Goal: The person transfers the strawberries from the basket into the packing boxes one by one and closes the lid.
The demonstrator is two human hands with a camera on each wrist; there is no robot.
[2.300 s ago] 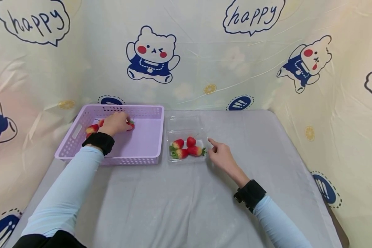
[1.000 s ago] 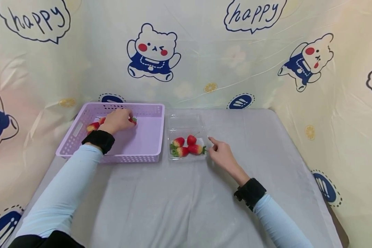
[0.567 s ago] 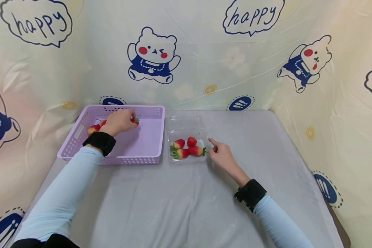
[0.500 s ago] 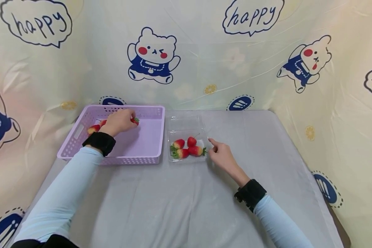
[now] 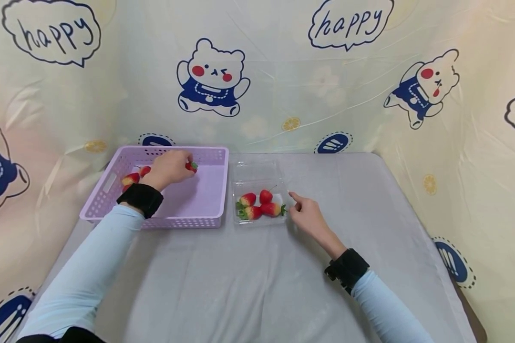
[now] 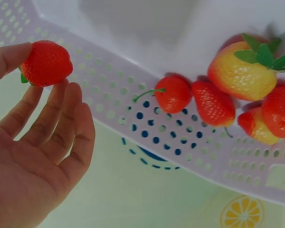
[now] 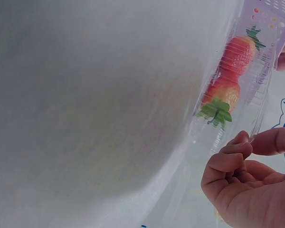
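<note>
My left hand (image 5: 168,169) is over the lilac plastic basket (image 5: 214,190) and pinches a red strawberry (image 6: 47,64) between thumb and fingertips. Its green leaves show at one side, and the fruit hangs above the basket floor. To the right, a clear plastic box (image 5: 256,170) stands with its lid folded back, holding several strawberries (image 5: 252,212) and a round red cherry (image 5: 265,196). At that box's right edge, my right hand (image 7: 251,183) grips the rim with thumb and index finger, its other fingers curled in.
More fruit lies at the basket's left end: a cherry with a green stem (image 6: 173,94), a small red strawberry (image 6: 213,103) and a yellow-red strawberry (image 6: 242,71) among them. A grey cloth (image 5: 223,276) covers the table, and a printed curtain (image 5: 274,85) hangs behind it.
My left hand has moved a little right inside the basket, carrying the strawberry away from the other fruit. The right hand keeps its place at the clear box.
</note>
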